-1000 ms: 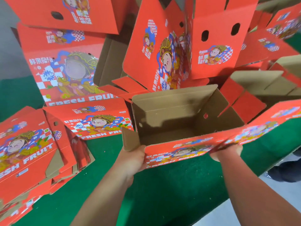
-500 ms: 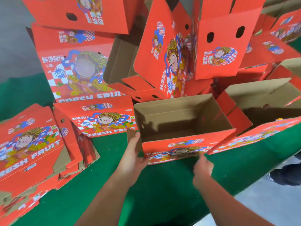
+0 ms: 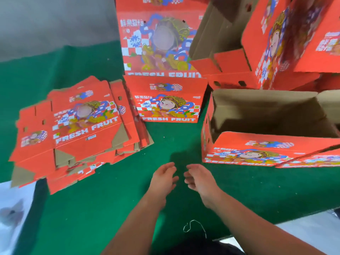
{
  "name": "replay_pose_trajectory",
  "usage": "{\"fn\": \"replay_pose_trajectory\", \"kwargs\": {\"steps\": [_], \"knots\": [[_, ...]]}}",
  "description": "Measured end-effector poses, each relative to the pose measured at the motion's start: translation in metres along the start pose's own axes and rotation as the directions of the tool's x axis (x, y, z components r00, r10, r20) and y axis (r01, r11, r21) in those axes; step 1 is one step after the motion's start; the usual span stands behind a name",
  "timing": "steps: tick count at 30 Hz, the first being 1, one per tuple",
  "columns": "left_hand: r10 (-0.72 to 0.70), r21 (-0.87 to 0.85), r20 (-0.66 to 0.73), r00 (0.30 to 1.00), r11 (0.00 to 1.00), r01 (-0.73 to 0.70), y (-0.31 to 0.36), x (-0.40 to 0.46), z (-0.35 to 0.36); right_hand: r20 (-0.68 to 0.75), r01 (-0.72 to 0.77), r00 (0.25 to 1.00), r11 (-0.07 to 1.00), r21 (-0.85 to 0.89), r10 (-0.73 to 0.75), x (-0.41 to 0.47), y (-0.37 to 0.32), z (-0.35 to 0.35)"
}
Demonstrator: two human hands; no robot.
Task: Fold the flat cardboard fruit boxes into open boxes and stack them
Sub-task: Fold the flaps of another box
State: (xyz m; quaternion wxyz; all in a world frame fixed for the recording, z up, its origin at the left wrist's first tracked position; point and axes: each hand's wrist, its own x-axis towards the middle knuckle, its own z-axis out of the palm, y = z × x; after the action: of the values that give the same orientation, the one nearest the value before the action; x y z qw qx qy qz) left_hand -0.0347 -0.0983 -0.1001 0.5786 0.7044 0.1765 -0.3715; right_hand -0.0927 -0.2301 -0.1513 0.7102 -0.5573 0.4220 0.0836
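Observation:
A folded open red fruit box stands on the green table cover at the right, its brown inside showing. A pile of flat red box blanks lies at the left. My left hand and my right hand hover side by side over the green cover in front of me, fingers loosely spread, holding nothing. Both hands are apart from the open box and from the pile.
More red fruit boxes stand behind: a small one at the centre, a tall one behind it, and tilted open ones at the back right. The green cover ends at the front right over a grey floor. A thread lies near me.
Both hands let go of the open box and drew back toward me. The view swung left, so the flat pile is now nearer the centre.

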Motion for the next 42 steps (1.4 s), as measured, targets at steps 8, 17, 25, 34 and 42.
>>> {"fn": "replay_pose_trajectory", "kwargs": {"steps": [8, 17, 25, 34, 42], "knots": [[0.022, -0.209, -0.175, 0.984, 0.976, -0.059, -0.015, 0.010, -0.130, 0.132, 0.122, 0.986, 0.983, -0.135, -0.104, -0.005, -0.031, 0.158], [0.647, 0.617, -0.453, 0.613, 0.724, -0.309, 0.001, 0.024, -0.309, -0.016, 0.311, 0.920, 0.755, -0.577, -0.392, 0.027, -0.083, 0.282], [0.217, 0.339, -0.557, 0.801, 0.941, -0.019, 0.032, 0.061, -0.455, -0.156, 0.092, 0.965, 0.831, -0.548, -0.210, 0.031, -0.097, 0.309], [0.173, 0.433, -0.579, 0.797, 0.893, 0.121, 0.011, 0.043, -0.416, -0.177, 0.335, 0.900, 0.891, -0.306, -0.399, 0.008, -0.086, 0.280], [0.424, 0.112, -0.258, 0.868, 0.906, -0.409, 0.000, -0.018, -0.343, -0.018, 0.567, 0.718, 0.599, -0.566, -0.696, -0.046, -0.062, 0.238]]}}
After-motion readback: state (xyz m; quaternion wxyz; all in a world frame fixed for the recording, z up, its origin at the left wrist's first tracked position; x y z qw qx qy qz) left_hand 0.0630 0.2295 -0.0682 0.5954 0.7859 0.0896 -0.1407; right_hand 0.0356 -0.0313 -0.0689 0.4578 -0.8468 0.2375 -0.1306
